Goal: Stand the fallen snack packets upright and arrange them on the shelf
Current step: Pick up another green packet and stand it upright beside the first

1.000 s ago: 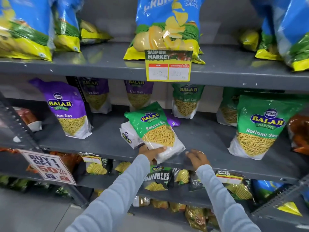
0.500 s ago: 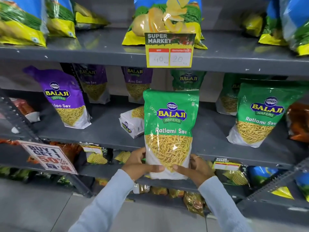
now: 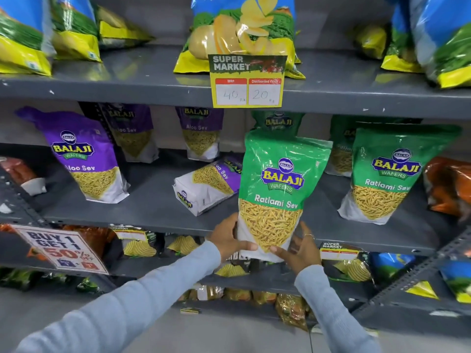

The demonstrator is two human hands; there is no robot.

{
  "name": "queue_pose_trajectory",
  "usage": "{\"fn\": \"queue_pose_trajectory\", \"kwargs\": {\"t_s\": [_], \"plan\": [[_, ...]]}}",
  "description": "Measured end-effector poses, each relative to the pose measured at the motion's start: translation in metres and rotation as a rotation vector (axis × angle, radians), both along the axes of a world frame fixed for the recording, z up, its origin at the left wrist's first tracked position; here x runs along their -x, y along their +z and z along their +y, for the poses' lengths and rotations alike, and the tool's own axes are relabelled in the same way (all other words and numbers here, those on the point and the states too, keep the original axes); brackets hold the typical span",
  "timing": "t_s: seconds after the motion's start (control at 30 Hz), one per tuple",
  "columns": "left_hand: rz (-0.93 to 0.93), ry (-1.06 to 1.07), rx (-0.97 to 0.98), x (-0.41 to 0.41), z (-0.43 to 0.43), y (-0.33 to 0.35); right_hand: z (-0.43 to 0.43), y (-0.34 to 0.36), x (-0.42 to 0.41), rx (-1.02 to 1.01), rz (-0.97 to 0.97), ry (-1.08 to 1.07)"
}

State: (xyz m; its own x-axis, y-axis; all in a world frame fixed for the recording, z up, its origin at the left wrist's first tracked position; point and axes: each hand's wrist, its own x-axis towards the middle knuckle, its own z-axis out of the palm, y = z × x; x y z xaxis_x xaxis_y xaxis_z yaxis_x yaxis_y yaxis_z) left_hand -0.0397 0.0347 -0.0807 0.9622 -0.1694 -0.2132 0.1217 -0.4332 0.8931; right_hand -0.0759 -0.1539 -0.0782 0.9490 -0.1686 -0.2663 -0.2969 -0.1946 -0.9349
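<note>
A green Ratlami Sev packet (image 3: 279, 189) stands upright at the front edge of the grey middle shelf (image 3: 153, 210), tilted slightly right. My left hand (image 3: 228, 238) grips its lower left corner, and my right hand (image 3: 299, 249) holds its lower right corner, thumbs across the white base. Just left of it a purple Aloo Sev packet (image 3: 206, 186) lies on its side on the shelf. Another green Ratlami Sev packet (image 3: 390, 174) stands upright to the right, and a purple Aloo Sev packet (image 3: 85, 159) stands to the left.
More purple and green packets (image 3: 198, 133) stand along the back of the shelf. Orange packets (image 3: 448, 187) sit at the far right. A yellow price tag (image 3: 247, 81) hangs from the upper shelf. Blue chip bags (image 3: 242, 29) fill the top shelf; a discount sign (image 3: 60, 248) hangs lower left.
The green packet lay tilted over the purple one; both hands have lifted it upright and shifted it a little right along the shelf's front edge.
</note>
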Motion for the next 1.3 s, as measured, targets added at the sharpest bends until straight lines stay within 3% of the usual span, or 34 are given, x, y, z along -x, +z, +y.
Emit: {"fn": "queue_pose_trajectory", "kwargs": {"t_s": [0.1,0.33,0.47,0.6,0.7,0.97,1.3], "plan": [[-0.026,0.049,0.094,-0.025,-0.013,-0.009,-0.006,-0.005,-0.024,-0.137,-0.047,-0.114],[-0.101,0.162,0.326,-0.049,-0.047,-0.008,-0.015,0.006,-0.061,-0.102,-0.219,-0.161],[-0.181,0.243,0.225,-0.07,-0.055,-0.035,-0.023,-0.009,-0.079,0.0,-0.224,-0.164],[-0.202,0.188,-0.029,-0.083,-0.067,-0.033,-0.032,-0.049,-0.103,0.127,-0.21,-0.197],[-0.214,0.192,-0.134,-0.095,-0.071,-0.033,-0.027,-0.037,-0.112,0.244,-0.178,-0.187],[-0.211,0.132,-0.16,-0.114,-0.066,-0.039,-0.03,-0.015,-0.131,0.376,-0.075,-0.124],[-0.159,0.06,-0.2,-0.122,-0.058,-0.047,-0.026,-0.018,-0.123,0.399,-0.109,-0.157]]}}
